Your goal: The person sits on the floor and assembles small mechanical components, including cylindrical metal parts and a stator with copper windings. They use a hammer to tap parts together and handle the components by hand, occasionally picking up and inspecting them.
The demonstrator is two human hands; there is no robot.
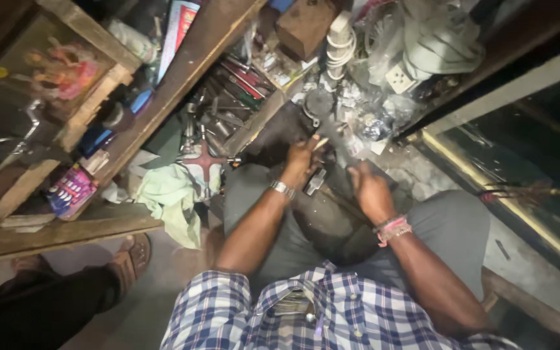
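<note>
I sit on the floor in grey trousers and a checked shirt, both arms stretched forward over my lap. My left hand [301,162], with a metal watch on the wrist, is closed on a thin pale stick-like tool [322,143]. My right hand [371,192], with a red thread band on the wrist, is curled around a dark part that I cannot make out. A small grey metal piece [315,182] lies between the two hands. A dark round metal part [319,104] sits just ahead of them.
A wooden tray of hand tools [228,97] lies ahead left, beside a cross-shaped wrench [203,162] and a pale green cloth [173,194]. Wooden shelves [66,227] stand at left. Clear bags of parts [371,123] lie ahead. Another person's sandalled foot [131,256] rests at lower left.
</note>
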